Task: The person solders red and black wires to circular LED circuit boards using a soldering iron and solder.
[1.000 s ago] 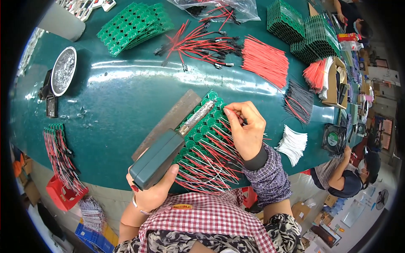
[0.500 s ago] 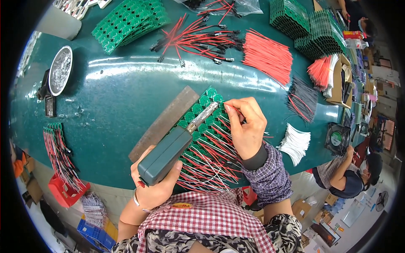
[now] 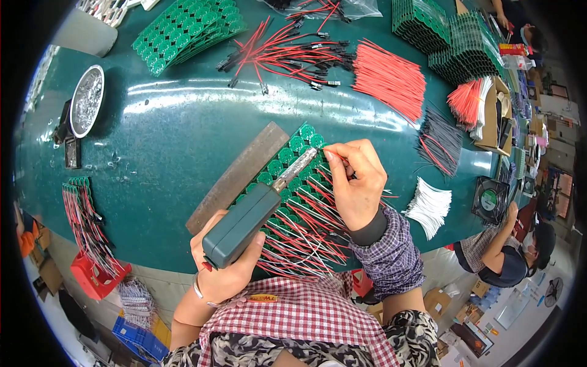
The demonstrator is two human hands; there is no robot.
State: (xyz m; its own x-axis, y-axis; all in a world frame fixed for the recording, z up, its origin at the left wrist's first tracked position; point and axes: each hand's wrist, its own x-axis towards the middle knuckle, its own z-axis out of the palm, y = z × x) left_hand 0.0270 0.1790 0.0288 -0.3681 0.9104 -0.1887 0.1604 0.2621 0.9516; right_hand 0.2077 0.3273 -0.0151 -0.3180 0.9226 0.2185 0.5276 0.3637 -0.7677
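My left hand is wrapped round the dark green body of a soldering gun. The gun's bright metal tip reaches up and right to the far end of a green circuit board panel made of many round boards. My right hand pinches a red wire at the board's right edge, close by the tip. Where wire and tip meet is too small to make out. Red and white wires trail from the nearer rows of the panel. A flat grey-brown bar lies along the panel's left side.
Bundles of red wires, black wires and white wires lie to the right. Stacked green panels and connector leads are farther back. A metal bowl stands left, a black fan right. A co-worker sits beyond.
Hands, soldering gun and red wire stay almost where they were. The whole view has shifted very slightly.
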